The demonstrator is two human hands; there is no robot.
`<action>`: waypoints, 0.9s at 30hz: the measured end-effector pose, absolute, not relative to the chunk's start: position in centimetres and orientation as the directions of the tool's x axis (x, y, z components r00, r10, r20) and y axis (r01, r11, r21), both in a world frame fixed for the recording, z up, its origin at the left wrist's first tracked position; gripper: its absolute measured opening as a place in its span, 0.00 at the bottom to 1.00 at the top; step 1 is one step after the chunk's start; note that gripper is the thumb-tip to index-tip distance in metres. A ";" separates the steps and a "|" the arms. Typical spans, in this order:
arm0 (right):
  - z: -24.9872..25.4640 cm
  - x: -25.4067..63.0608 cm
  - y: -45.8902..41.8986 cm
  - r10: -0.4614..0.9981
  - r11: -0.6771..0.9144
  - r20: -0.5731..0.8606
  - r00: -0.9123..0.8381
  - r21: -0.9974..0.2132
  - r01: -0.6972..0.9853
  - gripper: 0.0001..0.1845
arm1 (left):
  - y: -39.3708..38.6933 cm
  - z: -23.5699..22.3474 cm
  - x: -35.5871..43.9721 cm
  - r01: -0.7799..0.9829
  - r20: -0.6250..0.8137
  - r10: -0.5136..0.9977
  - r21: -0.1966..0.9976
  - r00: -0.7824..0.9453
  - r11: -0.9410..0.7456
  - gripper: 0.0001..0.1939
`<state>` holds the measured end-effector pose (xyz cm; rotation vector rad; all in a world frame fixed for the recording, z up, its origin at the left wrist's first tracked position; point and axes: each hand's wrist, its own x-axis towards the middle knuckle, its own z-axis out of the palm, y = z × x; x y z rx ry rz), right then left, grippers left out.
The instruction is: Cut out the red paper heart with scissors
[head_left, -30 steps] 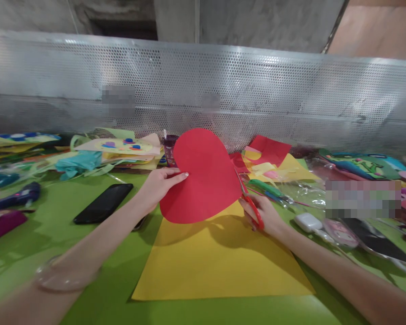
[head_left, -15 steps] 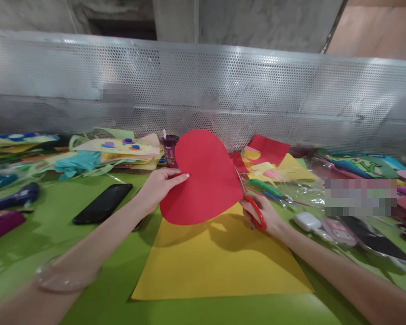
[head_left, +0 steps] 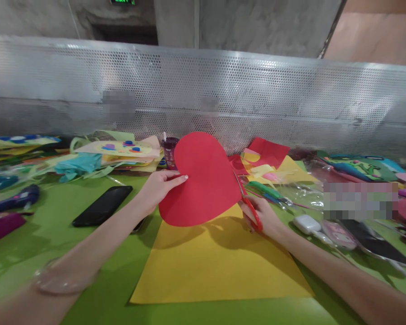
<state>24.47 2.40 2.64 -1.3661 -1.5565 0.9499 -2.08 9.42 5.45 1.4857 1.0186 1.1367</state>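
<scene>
My left hand (head_left: 157,188) pinches the left edge of a red paper heart (head_left: 203,180) and holds it up above the table. At the heart's right edge, my right hand (head_left: 262,215) grips red-handled scissors (head_left: 247,203), with the blades against the paper. Under both hands a yellow sheet (head_left: 219,262) lies flat on the green tabletop (head_left: 54,225).
A black phone (head_left: 103,205) lies left of my left arm. A small dark bottle (head_left: 169,151) stands behind the heart. Paper scraps (head_left: 270,164), green scissors (head_left: 265,189), a white earbud case (head_left: 306,223) and a glue gun (head_left: 16,198) lie around. A perforated metal panel (head_left: 203,90) closes the far side.
The hands, heart and scissors have stayed almost in place; the scissors have shifted slightly along the heart's right edge. The view has tilted a little.
</scene>
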 end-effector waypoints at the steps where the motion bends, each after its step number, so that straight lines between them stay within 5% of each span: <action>1: 2.6 24.4 2.4 0.993 0.116 0.107 -0.046 -0.929 0.350 0.21 | 9.5 5.5 -2.2 0.067 0.162 0.963 0.981 0.216 -0.180 0.21; 13: 3.1 25.2 3.0 0.978 0.164 0.182 0.099 -0.972 0.170 0.22 | 8.8 6.6 -2.8 0.280 0.097 0.907 0.933 0.411 -0.226 0.14; 27: 2.1 23.8 2.2 0.984 0.177 0.173 -0.037 -0.956 0.235 0.21 | 7.8 6.5 -1.2 0.155 0.081 0.886 0.973 0.456 -0.169 0.16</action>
